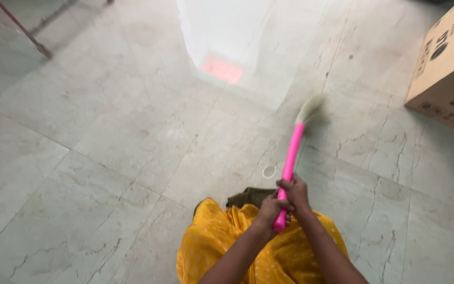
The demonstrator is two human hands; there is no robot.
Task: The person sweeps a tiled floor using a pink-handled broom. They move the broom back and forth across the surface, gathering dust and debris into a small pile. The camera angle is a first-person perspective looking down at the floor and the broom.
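A broom with a bright pink handle (pixel 291 158) points away from me, its pale bristles (pixel 309 109) blurred against the marble floor (pixel 106 158). My left hand (pixel 270 209) grips the lower end of the handle. My right hand (pixel 295 192) is wrapped around the handle just above it. Both forearms reach up from the bottom of the view over my yellow patterned garment (pixel 222 242).
A brown cardboard box (pixel 447 68) stands on the floor at the upper right. A small white ring (pixel 268 171) lies on the tiles just left of the handle. A thin dark red rod (pixel 22 29) slants across the upper left corner. Bright glare (pixel 227 37) reflects off the floor ahead.
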